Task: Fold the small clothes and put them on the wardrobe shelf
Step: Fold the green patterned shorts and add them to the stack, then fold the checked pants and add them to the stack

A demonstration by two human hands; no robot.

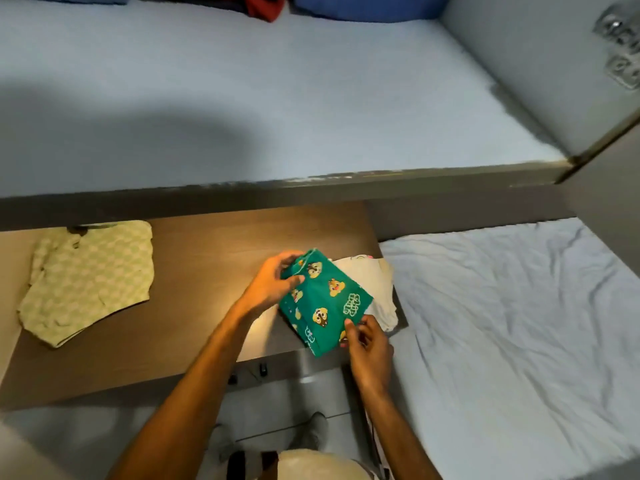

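both hands (369, 344) on folded green cartoon-print garment (323, 301)

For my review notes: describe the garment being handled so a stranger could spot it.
On the brown table beside the bed, both hands hold a folded garment over a white cloth. It alone is dark green with cartoon prints.

I hold a folded green cartoon-print garment (323, 301) over the brown table (194, 258), my left hand (273, 282) gripping its top edge, my right hand (367, 344) pinching its lower corner. A pale checked garment (90, 278) lies well apart to the left.
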